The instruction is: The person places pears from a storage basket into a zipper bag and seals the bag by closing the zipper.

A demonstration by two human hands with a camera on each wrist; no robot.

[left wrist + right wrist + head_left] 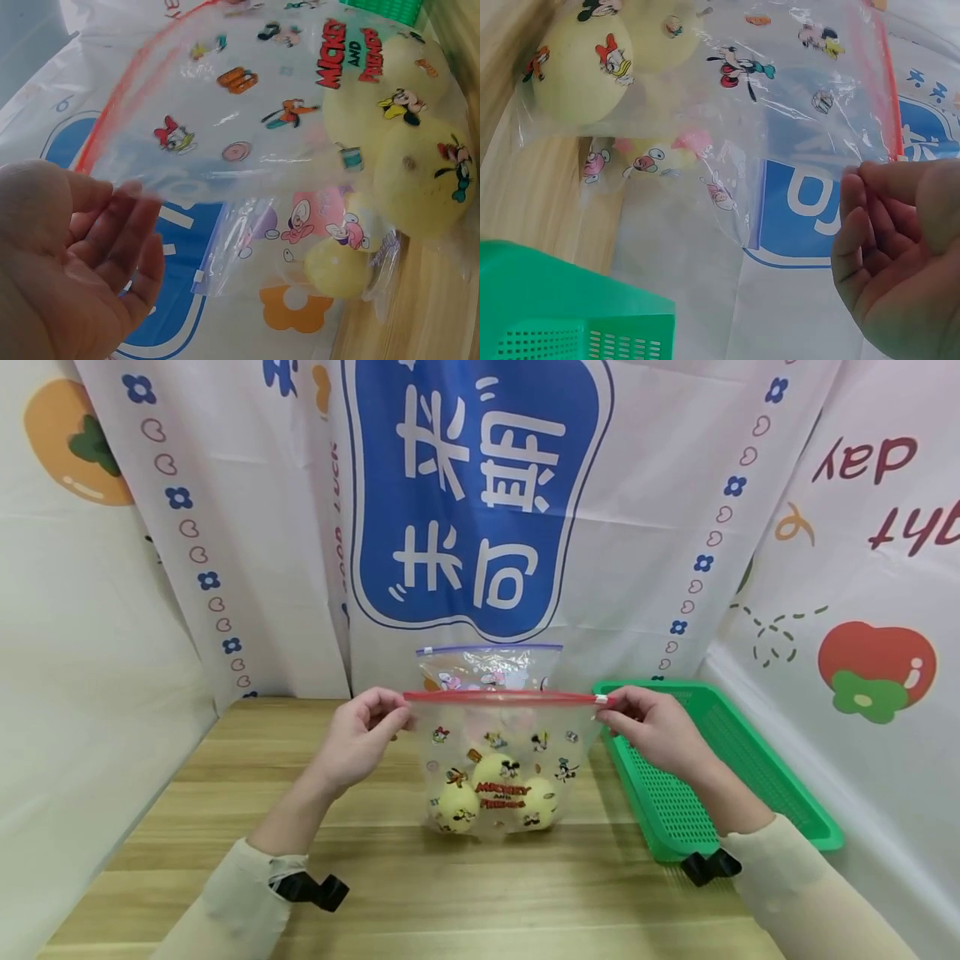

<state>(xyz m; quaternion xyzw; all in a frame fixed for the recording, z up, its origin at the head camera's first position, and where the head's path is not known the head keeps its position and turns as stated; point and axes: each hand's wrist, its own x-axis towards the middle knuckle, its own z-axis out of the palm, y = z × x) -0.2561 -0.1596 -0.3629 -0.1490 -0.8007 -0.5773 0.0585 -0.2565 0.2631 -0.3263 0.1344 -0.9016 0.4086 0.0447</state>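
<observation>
A clear zip bag (498, 739) with a red top strip and cartoon prints stands upright on the table, several round pale-yellow fruits (457, 806) in its bottom. My left hand (358, 739) pinches the bag's upper left corner between thumb and fingertips. At the opposite top corner my right hand (652, 731) pinches the edge beside the white slider (602, 699). The red strip is stretched straight between both hands. Behind it stands a second zip bag (491, 667) with a purple strip; a yellow fruit (337, 266) shows inside it in the left wrist view.
A green plastic basket (750, 760) with perforated sides sits on the right of the wooden table (255, 777). Printed white cloth (637, 593) hangs along the back and both sides. Black straps with mounts are on both wrists.
</observation>
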